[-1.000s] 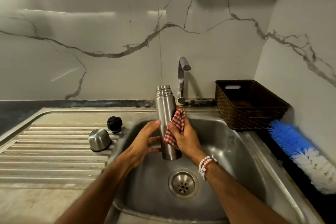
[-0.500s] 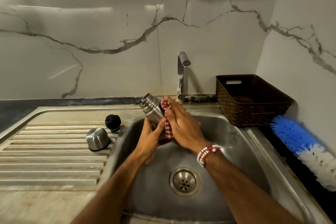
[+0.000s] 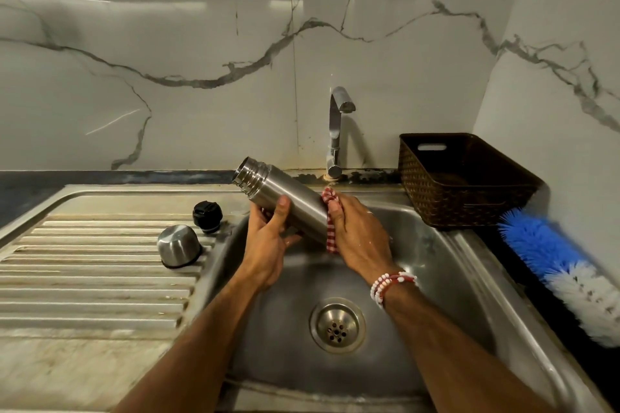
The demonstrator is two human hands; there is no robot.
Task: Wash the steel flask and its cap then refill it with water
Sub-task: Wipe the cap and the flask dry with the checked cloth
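Over the stainless steel sink basin (image 3: 446,278), holds the slim brushed-steel cylindrical flask (image 3: 288,206) tilted, open threaded mouth up and to the left, base down to the right. Grips its middle with the left hand (image 3: 268,245), thumb across the top, fingers curled underneath. Wraps the right hand (image 3: 359,238) round the lower body, pressing a red-and-white checked cloth (image 3: 330,240) against the steel; cannot see the base behind that hand. Wears a red-and-white bead bracelet (image 3: 389,285) on the right wrist. Over on the ribbed steel drainboard (image 3: 84,282) to the left, has the domed steel cup cap (image 3: 179,245) standing mouth down and, just behind it, the black plastic stopper (image 3: 207,214) near the basin's rim, both apart from the flask. Looks down past the forearms onto the round perforated drain (image 3: 337,325), and up behind the flask onto the chrome tap (image 3: 336,131) at the marbled wall. To the right, has a dark brown woven basket (image 3: 463,188) on the dark table (image 3: 567,355) and, nearer, a blue-and-white bristle bottle brush (image 3: 563,271) lying along the wall.
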